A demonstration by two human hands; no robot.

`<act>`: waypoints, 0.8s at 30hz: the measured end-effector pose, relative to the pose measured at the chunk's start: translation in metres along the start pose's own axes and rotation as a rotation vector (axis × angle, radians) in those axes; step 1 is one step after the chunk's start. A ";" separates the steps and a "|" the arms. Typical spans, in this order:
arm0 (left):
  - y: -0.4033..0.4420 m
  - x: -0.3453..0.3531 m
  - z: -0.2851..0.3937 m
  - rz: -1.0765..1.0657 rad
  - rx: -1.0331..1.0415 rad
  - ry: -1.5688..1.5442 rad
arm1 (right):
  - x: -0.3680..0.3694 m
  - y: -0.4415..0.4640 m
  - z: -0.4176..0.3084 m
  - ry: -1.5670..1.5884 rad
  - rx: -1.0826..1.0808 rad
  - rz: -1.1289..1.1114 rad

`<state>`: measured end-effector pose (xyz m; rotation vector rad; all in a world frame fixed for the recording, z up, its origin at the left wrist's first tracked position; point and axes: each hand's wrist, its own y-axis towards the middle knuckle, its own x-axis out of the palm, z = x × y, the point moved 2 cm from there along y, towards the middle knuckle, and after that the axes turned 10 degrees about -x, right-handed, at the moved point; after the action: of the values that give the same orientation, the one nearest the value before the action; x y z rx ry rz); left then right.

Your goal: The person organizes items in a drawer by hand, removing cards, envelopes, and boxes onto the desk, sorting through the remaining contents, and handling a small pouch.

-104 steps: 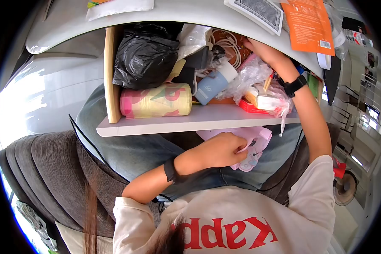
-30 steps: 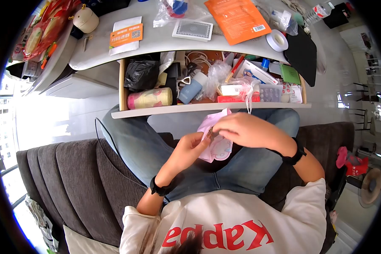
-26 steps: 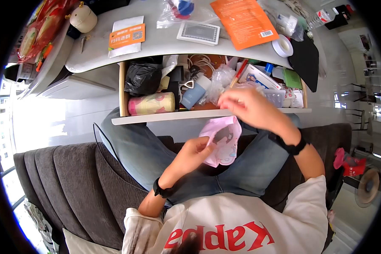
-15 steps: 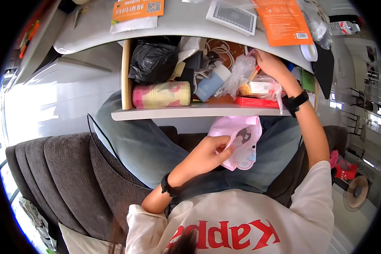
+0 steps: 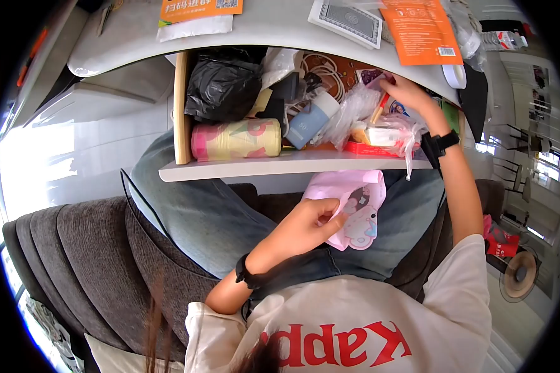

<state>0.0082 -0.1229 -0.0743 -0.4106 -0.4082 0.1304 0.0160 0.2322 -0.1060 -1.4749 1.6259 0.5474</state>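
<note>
My left hand (image 5: 314, 221) is closed on the edge of a pink pouch (image 5: 361, 227) with a cartoon print, held above my lap in front of the drawer. My right hand (image 5: 404, 93) reaches into the right back part of the open drawer (image 5: 292, 165). Its thumb and fingers pinch a small clear packet (image 5: 372, 76) with dark purple contents. Just beneath that hand are a crumpled clear plastic bag (image 5: 358, 109), a thin orange-red stick (image 5: 380, 109) and a red box (image 5: 367, 148) with a bagged item on top.
Inside the drawer also lie a black plastic bag (image 5: 224, 87), a yellow-pink roll (image 5: 236, 139), a blue box (image 5: 310, 122) and a white cable (image 5: 330, 68). On the desk above are a card deck box (image 5: 348, 23), an orange pouch (image 5: 422, 34) and a tape roll (image 5: 454, 76).
My right hand has shifted slightly right, and the purple packet at its fingertips has come into view. My left hand still holds the pink pouch in place. The camera view has shifted slightly.
</note>
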 end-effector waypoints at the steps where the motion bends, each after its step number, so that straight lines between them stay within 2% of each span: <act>1: 0.001 0.000 0.000 -0.003 -0.014 -0.012 | 0.000 -0.006 -0.003 -0.045 -0.076 0.102; 2: 0.001 -0.001 0.001 -0.009 -0.019 -0.004 | -0.002 -0.011 -0.006 -0.051 -0.195 0.183; 5: 0.006 0.000 0.004 -0.022 -0.033 0.028 | -0.017 -0.026 -0.030 -0.197 0.103 0.073; 6: 0.008 0.001 0.003 -0.021 -0.034 0.041 | -0.016 -0.024 -0.016 -0.228 0.170 -0.031; 9: 0.012 0.002 0.004 -0.032 -0.037 0.037 | -0.012 -0.019 -0.011 -0.248 0.130 -0.117; 13: 0.014 0.001 0.005 -0.042 -0.048 0.060 | 0.001 -0.008 -0.021 -0.443 -0.206 0.025; 16: 0.013 0.000 0.007 -0.034 -0.057 0.059 | 0.006 0.001 -0.019 -0.463 -0.121 -0.108; 24: 0.018 0.002 0.008 -0.024 -0.045 0.101 | -0.003 -0.008 -0.013 -0.290 -0.129 -0.017</act>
<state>0.0059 -0.1034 -0.0741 -0.4547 -0.3169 0.0763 0.0198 0.2223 -0.0949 -1.4255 1.3710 0.8291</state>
